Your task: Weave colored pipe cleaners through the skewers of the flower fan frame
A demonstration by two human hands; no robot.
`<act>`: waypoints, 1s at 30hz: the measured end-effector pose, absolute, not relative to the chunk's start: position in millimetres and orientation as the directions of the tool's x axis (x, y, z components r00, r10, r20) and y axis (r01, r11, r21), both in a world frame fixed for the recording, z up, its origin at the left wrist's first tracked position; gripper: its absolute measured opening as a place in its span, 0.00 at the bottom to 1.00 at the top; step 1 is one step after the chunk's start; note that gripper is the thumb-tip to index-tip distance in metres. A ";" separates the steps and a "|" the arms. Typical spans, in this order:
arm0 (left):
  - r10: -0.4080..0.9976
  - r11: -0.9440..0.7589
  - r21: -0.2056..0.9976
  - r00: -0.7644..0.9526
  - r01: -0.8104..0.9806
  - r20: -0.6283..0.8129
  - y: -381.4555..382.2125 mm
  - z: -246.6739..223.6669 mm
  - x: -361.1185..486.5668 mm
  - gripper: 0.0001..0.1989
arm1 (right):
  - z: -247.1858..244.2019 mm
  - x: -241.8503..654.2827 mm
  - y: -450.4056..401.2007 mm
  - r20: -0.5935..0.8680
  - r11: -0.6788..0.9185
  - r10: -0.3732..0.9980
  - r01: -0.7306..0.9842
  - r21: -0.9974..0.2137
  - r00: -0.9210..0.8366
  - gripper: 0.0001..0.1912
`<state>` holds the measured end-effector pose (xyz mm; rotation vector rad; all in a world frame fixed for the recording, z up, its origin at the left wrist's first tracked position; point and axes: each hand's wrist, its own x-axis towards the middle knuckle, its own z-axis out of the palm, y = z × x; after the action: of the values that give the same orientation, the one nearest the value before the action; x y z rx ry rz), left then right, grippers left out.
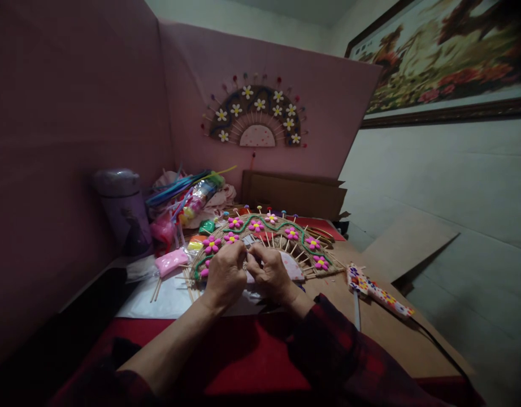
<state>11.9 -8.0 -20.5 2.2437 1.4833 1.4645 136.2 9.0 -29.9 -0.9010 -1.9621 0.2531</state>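
My left hand (pixel 228 271) and my right hand (pixel 270 271) meet in front of me with their fingers closed in pinches. Whatever lies between the fingertips is too small or too hidden to name. Right behind them lies a fan-shaped craft piece (pixel 274 229), edged with thin sticks and coloured tips. Pink flowers (pixel 291 233) with yellow centres and a wavy green strand decorate it. My hands partly cover its pale, dotted half-round base (pixel 292 265). A pink packet (pixel 171 262) is left of my left hand, near some loose sticks (pixel 156 289).
A flower-patterned glue gun (pixel 377 291) with a cord rests on brown board at right. A purple tumbler (pixel 124 212) and a heap of coloured craft supplies (pixel 192 198) stand at left. Another fan (pixel 257 113) with white flowers hangs on the pink panel. Folded cardboard (pixel 292 192) stands behind.
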 end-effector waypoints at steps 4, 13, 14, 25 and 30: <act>0.727 -0.514 0.510 0.035 0.690 0.685 -11.3 -17.7 15.0 0.08 | -27.9 134.5 7.1 0.652 0.689 0.710 0.454 -0.565 -0.265 0.08; 0.887 -0.460 0.859 0.064 0.225 0.458 -1.2 -13.4 10.8 0.07 | -21.0 141.7 13.3 0.552 0.592 0.805 0.221 -0.775 -0.218 0.12; 0.890 -0.454 0.860 0.083 0.234 0.448 -0.4 -12.5 9.5 0.08 | -20.6 143.4 14.0 0.552 0.596 0.801 0.224 -0.771 -0.231 0.12; 0.806 -0.559 0.688 0.110 0.463 0.582 -3.0 -13.0 6.1 0.06 | -22.5 141.5 11.4 0.577 0.622 0.783 0.294 -0.726 -0.232 0.10; 0.856 -0.515 0.820 0.101 0.250 0.507 0.9 -16.4 8.0 0.06 | -18.1 146.7 14.5 0.524 0.591 0.801 0.243 -0.769 -0.290 0.10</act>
<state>8.0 0.9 -16.4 1.8365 1.0800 1.4342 146.7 14.5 -18.1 -0.8482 -1.8258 0.7023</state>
